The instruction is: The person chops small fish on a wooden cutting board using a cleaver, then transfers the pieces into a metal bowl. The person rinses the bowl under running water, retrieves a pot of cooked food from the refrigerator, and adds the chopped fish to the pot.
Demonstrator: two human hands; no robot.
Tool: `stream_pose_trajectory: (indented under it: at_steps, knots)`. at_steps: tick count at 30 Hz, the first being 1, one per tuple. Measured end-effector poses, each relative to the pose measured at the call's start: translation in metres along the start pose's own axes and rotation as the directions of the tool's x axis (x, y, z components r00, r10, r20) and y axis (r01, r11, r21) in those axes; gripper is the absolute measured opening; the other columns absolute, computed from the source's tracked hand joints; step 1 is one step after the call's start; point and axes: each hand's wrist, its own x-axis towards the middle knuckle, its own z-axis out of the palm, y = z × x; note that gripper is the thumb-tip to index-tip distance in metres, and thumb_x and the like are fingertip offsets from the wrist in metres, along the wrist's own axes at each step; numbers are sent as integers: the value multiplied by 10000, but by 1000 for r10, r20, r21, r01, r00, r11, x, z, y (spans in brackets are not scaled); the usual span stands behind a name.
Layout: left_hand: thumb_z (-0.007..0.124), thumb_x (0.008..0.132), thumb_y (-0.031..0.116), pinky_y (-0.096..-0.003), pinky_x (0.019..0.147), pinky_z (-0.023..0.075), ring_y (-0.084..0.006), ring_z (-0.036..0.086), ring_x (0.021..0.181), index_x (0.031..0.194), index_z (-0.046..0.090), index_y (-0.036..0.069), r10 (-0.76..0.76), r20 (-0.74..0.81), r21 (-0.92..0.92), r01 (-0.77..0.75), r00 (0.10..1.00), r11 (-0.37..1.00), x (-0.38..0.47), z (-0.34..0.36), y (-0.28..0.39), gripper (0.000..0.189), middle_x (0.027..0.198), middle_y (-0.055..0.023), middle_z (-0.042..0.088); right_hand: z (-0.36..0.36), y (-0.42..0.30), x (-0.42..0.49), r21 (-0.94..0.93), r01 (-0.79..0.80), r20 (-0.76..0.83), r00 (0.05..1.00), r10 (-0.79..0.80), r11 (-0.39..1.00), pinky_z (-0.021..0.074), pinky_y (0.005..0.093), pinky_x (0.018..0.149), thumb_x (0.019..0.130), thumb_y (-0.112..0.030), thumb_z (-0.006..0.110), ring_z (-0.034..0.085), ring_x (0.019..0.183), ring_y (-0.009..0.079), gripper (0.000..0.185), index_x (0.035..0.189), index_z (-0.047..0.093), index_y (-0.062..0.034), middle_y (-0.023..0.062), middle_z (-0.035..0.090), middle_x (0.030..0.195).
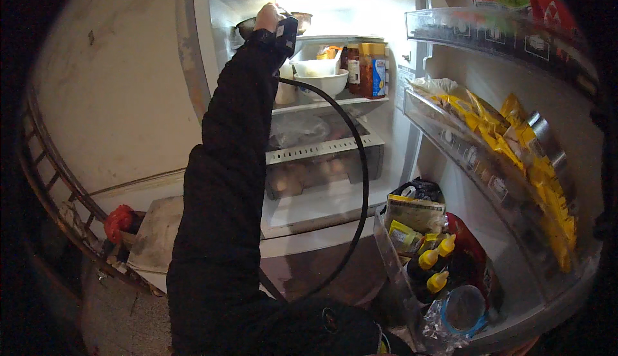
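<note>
My left hand (269, 17) reaches onto the top shelf of an open refrigerator, its sleeve black and a black device (286, 35) with a cable strapped at the wrist. Its fingers are at a dark bowl (245, 28), and a brownish metal bowl (303, 23) stands just right of them. The wrist hides the contact, so a grip cannot be told. On the shelf below, a white bowl (322, 84) carries a smaller white container (316, 67), beside a jar with a blue label (372, 71). A skin-toned sliver at the bottom edge, below the door, may be my right hand; too little shows.
The open door at right has bins with yellow packets (487, 119), yellow-capped bottles (437, 282) and a round container with a blue rim (463, 309). Drawers (323, 167) lie low inside. The black cable (364, 177) loops before the shelves. A curved metal railing (63, 177) stands left.
</note>
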Motion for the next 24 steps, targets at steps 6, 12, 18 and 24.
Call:
stream_pose_trajectory:
  at_steps: [6, 12, 18, 24]
  knots:
    - [779, 713, 229, -371, 813, 490, -247, 611, 887, 986, 620, 65, 514, 336, 303, -607, 789, 735, 31, -49, 1, 356, 974, -82, 659, -2, 9, -3, 23, -7, 7, 1000, 7, 1000, 363, 404, 1012, 989, -292, 398, 428, 1236, 308, 487, 1352, 383, 33, 204, 387, 1388]
    - [629, 824, 215, -525, 850, 464, -402, 569, 983, 1064, 562, 28, -195, 425, -658, 449, 884, 605, -15, -104, 101, 311, 1051, -181, 599, -7, 23, -9, 27, -7, 21, 1000, 6, 1000, 367, 402, 1009, 989, -291, 400, 432, 1232, 308, 483, 1347, 391, 33, 205, 392, 1383]
    - [462, 939, 91, -594, 943, 398, -406, 474, 1122, 1081, 537, -21, 106, 378, -533, 123, 920, 837, -91, -173, 191, 197, 1216, -208, 506, -6, 32, -11, 63, 9, 31, 999, -11, 998, 371, 399, 1005, 988, -290, 401, 436, 1227, 308, 479, 1343, 398, 33, 205, 397, 1379]
    - [584, 878, 79, -562, 947, 427, -461, 293, 1261, 1006, 543, -53, -244, 622, -693, 377, 744, -615, -152, -245, 263, 188, 1287, -218, 427, -12, 31, -17, 90, 47, 41, 998, -51, 995, 374, 397, 1003, 988, -289, 403, 440, 1224, 307, 476, 1339, 405, 33, 206, 402, 1375]
